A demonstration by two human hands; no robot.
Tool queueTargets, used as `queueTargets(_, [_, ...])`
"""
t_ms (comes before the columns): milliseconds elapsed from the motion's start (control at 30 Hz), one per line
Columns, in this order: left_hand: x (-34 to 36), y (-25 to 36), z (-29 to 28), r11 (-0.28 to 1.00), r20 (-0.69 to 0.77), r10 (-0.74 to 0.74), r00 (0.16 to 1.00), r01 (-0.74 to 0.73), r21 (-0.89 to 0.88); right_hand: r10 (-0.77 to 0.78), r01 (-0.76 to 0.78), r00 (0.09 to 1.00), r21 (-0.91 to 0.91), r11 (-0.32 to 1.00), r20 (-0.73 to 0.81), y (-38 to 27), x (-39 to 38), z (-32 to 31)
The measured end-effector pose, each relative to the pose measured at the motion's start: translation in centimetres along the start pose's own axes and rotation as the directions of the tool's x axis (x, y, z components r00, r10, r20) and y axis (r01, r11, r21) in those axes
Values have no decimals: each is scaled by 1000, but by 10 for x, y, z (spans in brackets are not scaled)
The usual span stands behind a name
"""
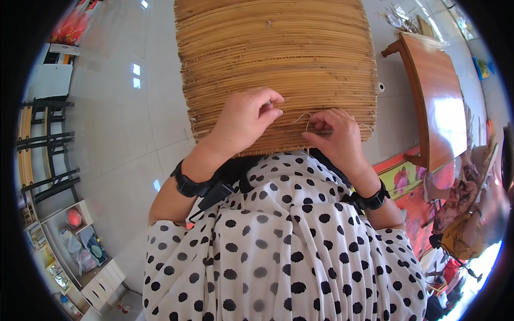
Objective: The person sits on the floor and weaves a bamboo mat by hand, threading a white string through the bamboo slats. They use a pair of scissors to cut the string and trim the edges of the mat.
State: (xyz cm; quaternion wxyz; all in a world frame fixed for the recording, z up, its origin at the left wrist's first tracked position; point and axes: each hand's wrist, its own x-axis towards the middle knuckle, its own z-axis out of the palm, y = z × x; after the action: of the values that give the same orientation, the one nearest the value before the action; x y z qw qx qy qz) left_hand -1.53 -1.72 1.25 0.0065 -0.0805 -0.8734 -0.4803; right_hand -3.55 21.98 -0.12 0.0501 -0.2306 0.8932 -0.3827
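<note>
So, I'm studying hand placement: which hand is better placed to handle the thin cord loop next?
Probably the right hand: its fingers are right by the thin cord loop over the reed mat. The left hand sits farther from the loop, to its left.

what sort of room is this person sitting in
Likely a room in a home, perhaps a living room: there's a shiny tiled floor, a polished wooden table and a cabinet holding plastic bags.
</note>
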Motion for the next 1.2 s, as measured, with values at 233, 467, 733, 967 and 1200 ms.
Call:
queueTargets(233, [5, -10, 8, 898, -18, 235, 972, -210, 386, -107, 107, 994, -131, 986, 6, -4, -1, 2])
queueTargets(467, [9, -9, 8, 871, 10, 225, 974, -205, 445, -153, 150, 988, -95, 984, -28, -1, 0, 5])
queueTargets(733, [17, -8, 13, 866, 31, 221, 975, -210, 455, -54, 57, 997, 42, 997, -51, 2, -5, 0])
queueTargets(967, [17, -7, 10, 884, 42, 227, 973, -224, 411, -60, 57, 998, -80, 995, -26, -3, -11, 1])
queueTargets(1200, [5, -7, 3, 917, 46, 205, 978, -208, 340, -82, 80, 996, -101, 992, -21, -3, -4, 11])
